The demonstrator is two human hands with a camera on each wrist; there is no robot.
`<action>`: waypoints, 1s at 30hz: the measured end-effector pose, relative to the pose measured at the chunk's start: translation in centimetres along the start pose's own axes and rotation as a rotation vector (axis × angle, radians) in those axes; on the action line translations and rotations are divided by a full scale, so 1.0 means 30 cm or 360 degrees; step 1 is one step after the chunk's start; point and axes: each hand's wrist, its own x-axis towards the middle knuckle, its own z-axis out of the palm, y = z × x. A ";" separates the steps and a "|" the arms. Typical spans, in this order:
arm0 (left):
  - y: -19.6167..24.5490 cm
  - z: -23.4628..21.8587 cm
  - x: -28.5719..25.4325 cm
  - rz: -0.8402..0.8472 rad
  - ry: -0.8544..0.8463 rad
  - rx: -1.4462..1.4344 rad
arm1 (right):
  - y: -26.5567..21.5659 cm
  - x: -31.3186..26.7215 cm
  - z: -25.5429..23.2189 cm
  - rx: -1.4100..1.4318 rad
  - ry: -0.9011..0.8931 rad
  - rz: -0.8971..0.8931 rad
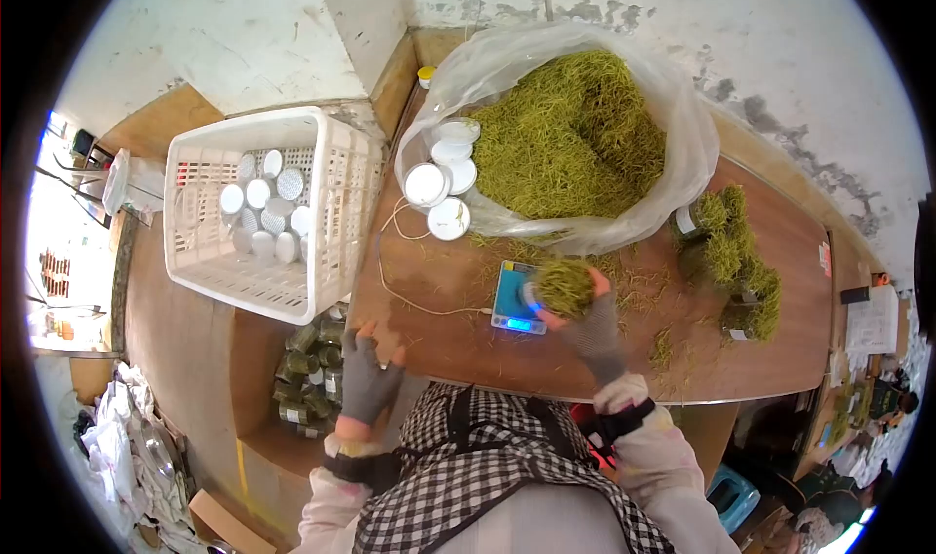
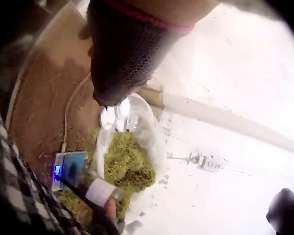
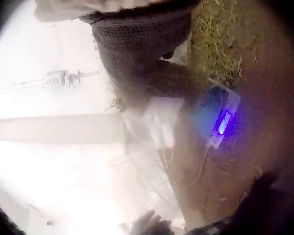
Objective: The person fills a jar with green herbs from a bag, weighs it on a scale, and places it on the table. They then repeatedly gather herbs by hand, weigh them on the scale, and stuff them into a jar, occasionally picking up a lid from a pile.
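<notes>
My right hand (image 1: 597, 338), in a grey fingerless glove, grips a clear jar heaped with green dried strands (image 1: 564, 289). The jar overlaps the right side of a small blue-topped digital scale (image 1: 512, 296), whose display is lit blue. In the left wrist view a white label (image 2: 100, 192) shows on the jar's side. My left hand (image 1: 374, 377), gloved the same way, holds nothing and hangs with loose fingers at the table's left front edge, above several jars (image 1: 310, 374) lower down.
A big plastic bag (image 1: 697, 135) of green strands stands at the back, with white lids (image 1: 448, 218) beside it. Several filled jars (image 1: 726, 252) stand at right. A white basket (image 1: 336, 213) with more lids is at left. A cable (image 1: 419, 305) runs to the scale across the table (image 1: 448, 349).
</notes>
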 end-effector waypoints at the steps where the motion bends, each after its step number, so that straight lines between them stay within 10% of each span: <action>1: 0.036 -0.006 0.021 0.0050 -0.0033 0.0006 | -0.013 0.001 0.049 -0.0099 -0.0022 -0.0048; 11: -0.001 -0.019 0.012 0.0000 -0.0103 -0.0006 | -0.045 -0.065 0.051 -0.0246 -0.0078 0.0065; 19: -0.004 -0.009 0.045 0.0022 -0.0123 -0.0045 | 0.244 -0.265 -0.253 -0.0442 -0.0777 0.0865; 30: 0.101 -0.009 0.171 0.0342 -0.0277 0.0066 | -0.009 -0.155 0.002 -0.1090 -0.1388 -0.0006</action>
